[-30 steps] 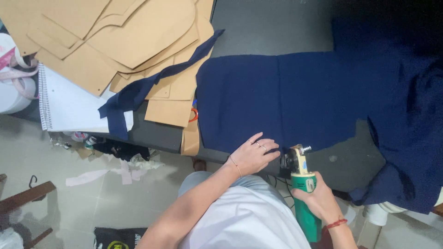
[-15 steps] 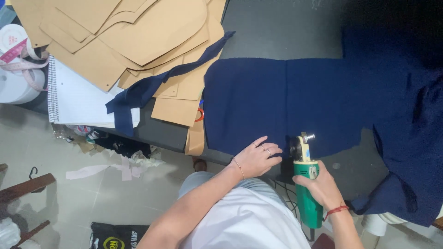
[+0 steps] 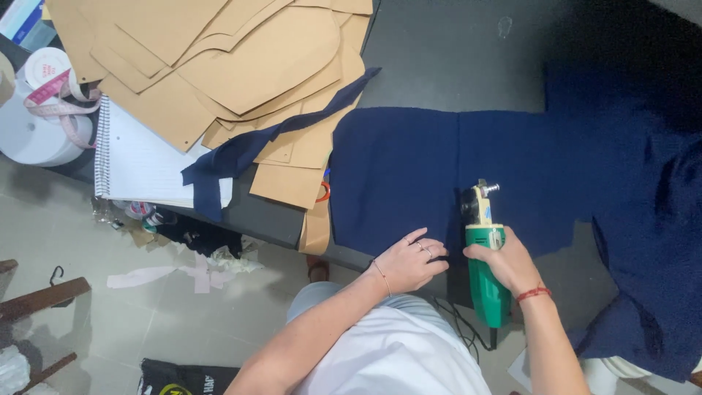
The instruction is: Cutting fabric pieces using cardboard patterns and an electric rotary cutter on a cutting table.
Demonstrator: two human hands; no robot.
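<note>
My right hand (image 3: 506,260) grips a green electric fabric cutter (image 3: 485,274) whose yellow and black head rests on dark blue fabric (image 3: 409,172) spread over a dark grey table (image 3: 453,58). My left hand (image 3: 411,260) lies flat on the fabric's near edge, just left of the cutter, fingers pressing the cloth down. A red string circles my right wrist. More of the blue fabric hangs off the table's right side.
Brown paper pattern pieces (image 3: 219,66) pile up at the table's left, with a blue fabric strip (image 3: 248,150) draped over them and a spiral notebook (image 3: 139,164). A white roll with pink tape measure (image 3: 44,102) sits far left. Scraps litter the floor (image 3: 175,271).
The view has shifted so the table sits further right and lower. My right hand has brought the cutter forward onto the fabric edge, and my left hand stays flat beside it.
</note>
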